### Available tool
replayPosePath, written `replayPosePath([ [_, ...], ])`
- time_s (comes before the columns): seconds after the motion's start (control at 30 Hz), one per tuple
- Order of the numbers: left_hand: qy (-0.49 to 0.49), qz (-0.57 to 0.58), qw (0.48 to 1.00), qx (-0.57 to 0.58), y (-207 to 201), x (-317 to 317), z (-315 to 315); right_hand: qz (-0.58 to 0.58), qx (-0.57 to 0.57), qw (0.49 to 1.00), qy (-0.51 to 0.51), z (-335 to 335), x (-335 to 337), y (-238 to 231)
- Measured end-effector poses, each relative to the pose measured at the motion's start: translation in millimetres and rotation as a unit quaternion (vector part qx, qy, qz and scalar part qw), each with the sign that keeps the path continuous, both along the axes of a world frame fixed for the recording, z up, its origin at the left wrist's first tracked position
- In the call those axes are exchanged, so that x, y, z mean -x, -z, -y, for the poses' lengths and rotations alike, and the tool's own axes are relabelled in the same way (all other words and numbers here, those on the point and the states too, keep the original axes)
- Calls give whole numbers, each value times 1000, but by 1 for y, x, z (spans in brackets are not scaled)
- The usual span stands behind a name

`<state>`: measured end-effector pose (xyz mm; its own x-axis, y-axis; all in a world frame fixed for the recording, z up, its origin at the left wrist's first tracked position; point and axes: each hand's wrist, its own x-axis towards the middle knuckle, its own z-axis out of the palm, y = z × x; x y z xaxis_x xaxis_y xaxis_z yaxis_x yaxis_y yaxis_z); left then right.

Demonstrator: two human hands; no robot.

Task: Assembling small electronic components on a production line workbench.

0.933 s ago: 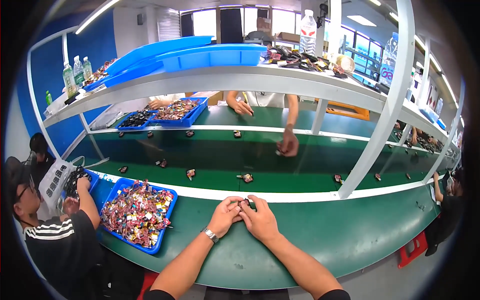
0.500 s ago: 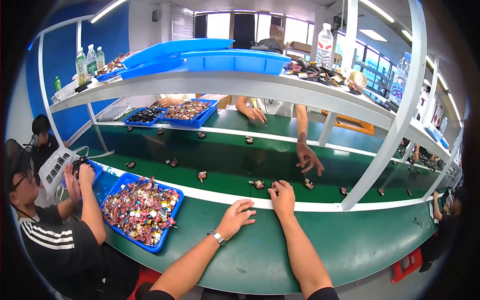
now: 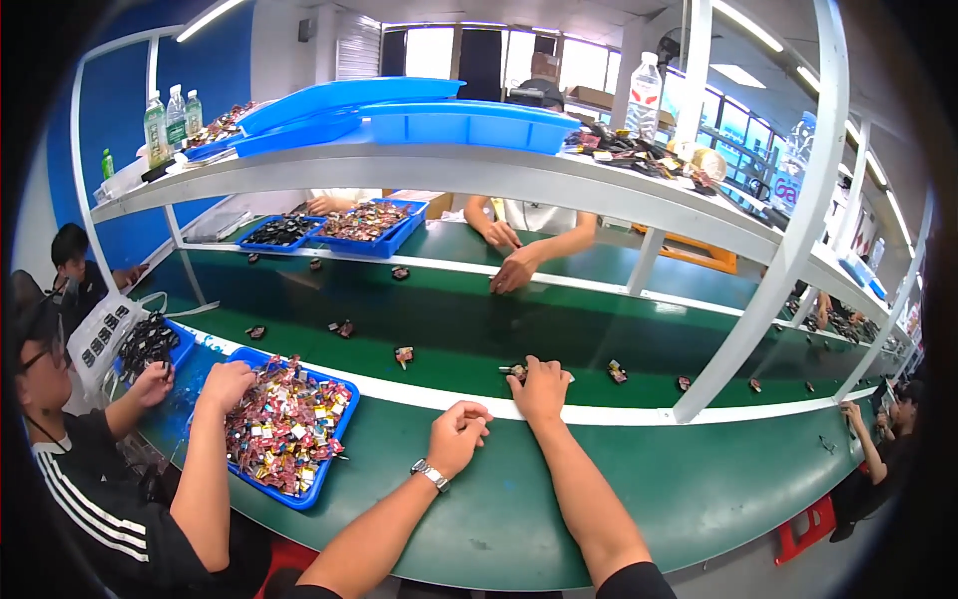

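Note:
My right hand (image 3: 542,391) reaches over the white rail onto the green conveyor belt, palm down, fingers stretched forward and thumb apart. Just beside its thumb and index finger lies a small wired electronic part (image 3: 514,370); whether they touch cannot be made out. A pale bit of something shows at the other side of its fingers, mostly covered by the hand. Over the near green tabletop (image 3: 499,499) is my left hand (image 3: 460,439), with a metal watch (image 3: 430,474) on the wrist. Its fingers are curled in toward the thumb, and anything inside them is hidden.
Similar parts lie spaced along the belt (image 3: 449,319). A heaped blue tray (image 3: 344,429) stands left, with a co-worker's hand (image 3: 230,384) at its edge. Across the belt are another person's hands (image 3: 514,270). A white shelf post (image 3: 743,319) rises at right; a shelf hangs overhead.
My right hand has shifted left along the belt, to the wired part. My left hand's fingers have curled in. The opposite person's hand has drawn back left; the left co-worker's hand has reached the tray.

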<state>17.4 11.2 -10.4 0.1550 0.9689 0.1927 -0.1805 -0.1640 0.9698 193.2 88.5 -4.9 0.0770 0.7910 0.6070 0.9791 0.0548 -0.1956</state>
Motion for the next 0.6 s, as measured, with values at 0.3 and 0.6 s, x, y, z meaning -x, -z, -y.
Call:
replayPosePath([
  [0.3, -22, 55, 998, 30, 1, 14, -6, -222, 18, 938, -265, 101, 5, -16],
  [0.6, 298, -5, 947, 123, -15, 27, -3, -146, 62, 916, -368, 126, -8, -39],
])
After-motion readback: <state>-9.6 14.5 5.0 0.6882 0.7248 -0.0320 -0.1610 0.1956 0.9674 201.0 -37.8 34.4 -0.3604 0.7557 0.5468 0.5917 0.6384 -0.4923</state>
